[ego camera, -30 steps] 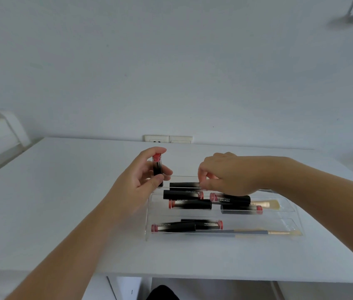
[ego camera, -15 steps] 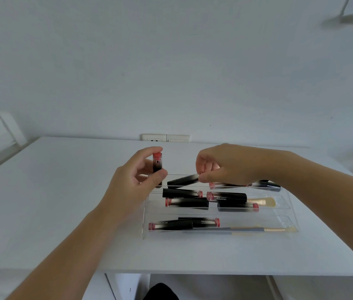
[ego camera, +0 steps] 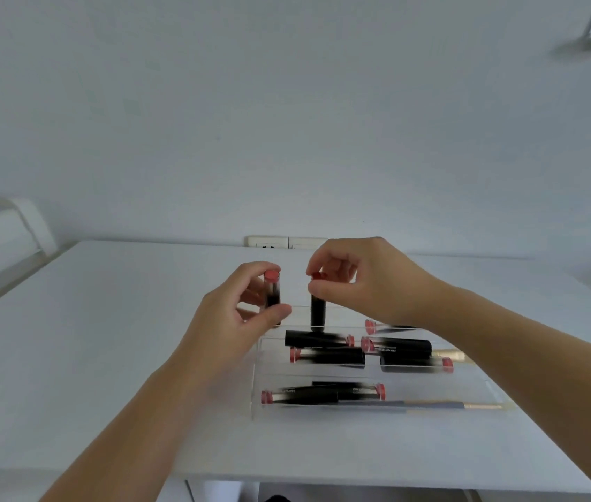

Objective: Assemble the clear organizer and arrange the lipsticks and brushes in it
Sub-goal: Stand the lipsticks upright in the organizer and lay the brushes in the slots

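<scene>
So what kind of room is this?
Probably a room at home, maybe a bedroom: a plain white table against a white wall, a wall socket behind it, and lipsticks in a clear organizer.

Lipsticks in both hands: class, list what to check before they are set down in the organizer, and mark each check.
1. Left hand grips its lipstick: ok.
2. Right hand grips its lipstick: ok.
3. Both held upright: ok.
4. Free space in the organizer's back row: cannot tell.
5. Organizer flat on the table: ok.
6. Brush clear of the hands: ok.
</scene>
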Tool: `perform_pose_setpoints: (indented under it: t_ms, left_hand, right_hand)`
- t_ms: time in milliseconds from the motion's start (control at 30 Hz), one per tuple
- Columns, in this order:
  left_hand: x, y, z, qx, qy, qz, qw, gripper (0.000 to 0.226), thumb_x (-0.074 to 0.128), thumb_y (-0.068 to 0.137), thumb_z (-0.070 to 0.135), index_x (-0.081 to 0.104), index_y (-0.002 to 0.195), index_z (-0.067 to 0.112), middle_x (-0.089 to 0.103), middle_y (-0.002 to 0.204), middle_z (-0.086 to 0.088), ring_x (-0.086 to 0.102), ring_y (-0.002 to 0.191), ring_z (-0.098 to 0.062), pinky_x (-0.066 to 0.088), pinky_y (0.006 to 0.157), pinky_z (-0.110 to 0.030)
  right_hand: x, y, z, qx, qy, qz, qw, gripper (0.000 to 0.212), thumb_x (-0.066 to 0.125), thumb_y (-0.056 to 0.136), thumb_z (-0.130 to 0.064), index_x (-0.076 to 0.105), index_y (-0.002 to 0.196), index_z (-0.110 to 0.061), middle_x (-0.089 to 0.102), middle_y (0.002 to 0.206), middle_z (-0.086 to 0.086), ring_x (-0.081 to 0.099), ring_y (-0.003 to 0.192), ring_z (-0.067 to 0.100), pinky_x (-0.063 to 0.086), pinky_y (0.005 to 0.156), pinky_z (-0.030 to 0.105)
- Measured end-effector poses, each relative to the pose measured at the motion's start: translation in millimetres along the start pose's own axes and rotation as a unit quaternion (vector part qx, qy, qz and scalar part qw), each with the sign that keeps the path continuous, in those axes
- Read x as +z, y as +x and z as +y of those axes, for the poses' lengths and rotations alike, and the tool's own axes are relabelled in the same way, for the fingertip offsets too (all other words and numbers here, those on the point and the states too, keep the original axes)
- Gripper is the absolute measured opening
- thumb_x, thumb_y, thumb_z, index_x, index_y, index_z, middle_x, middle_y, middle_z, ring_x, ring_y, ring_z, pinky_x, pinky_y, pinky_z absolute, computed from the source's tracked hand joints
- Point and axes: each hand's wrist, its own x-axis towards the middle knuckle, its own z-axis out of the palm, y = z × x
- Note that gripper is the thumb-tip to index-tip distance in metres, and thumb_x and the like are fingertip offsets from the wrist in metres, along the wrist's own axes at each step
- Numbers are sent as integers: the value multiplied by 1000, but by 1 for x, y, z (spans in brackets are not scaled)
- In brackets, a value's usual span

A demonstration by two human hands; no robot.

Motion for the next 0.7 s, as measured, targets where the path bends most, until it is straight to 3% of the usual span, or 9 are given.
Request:
perform_pose_setpoints:
  t_ms: [200, 433, 567, 633, 700]
  left_hand:
    - [2, 1, 0, -51, -21, -1, 998, 30, 85, 83, 27, 68, 97, 47, 72, 93, 17, 73, 87, -9, 57, 68, -15]
    - [4, 8, 0, -103, -34, 1, 994, 28, 79, 60, 61, 69, 81, 47, 75, 92, 15, 73, 86, -10, 58, 73, -29]
    - [2, 7, 2, -96, -55, 2, 994, 37, 84, 60, 57, 67, 93, 52, 75, 96, 11, 73, 92, -14, 62, 82, -46]
    - [-1, 5, 4, -86, -79, -4, 993, 52, 87, 61, 51, 64, 107, 54, 75, 104, 9, 73, 96, -17, 62, 84, -47]
    - [-4, 3, 5, -92, -118, -15, 989, 65, 88, 65, 43, 61, 124, 46, 75, 111, 5, 74, 98, -20, 63, 83, -45]
  right_hand:
    - [17, 3, 6, 22, 17, 75, 997, 14, 75, 82, -40, 63, 80, -33, 66, 78, -27, 62, 64, 1, 45, 56, 10]
    - [33, 0, 9, 13, 52, 111, 992, 14, 76, 81, -43, 67, 92, -41, 67, 88, -26, 63, 70, 2, 45, 62, 9]
    - [32, -6, 11, 10, 37, 93, 995, 24, 79, 78, -39, 68, 99, -42, 65, 94, -29, 66, 74, 2, 48, 64, 10]
    - [32, -11, 11, 8, 27, 74, 997, 33, 78, 79, -35, 65, 108, -45, 63, 96, -30, 68, 79, -1, 51, 69, 11]
    - [32, -14, 11, 2, 21, 72, 997, 38, 76, 81, -27, 63, 112, -46, 63, 96, -30, 67, 80, -2, 51, 69, 10]
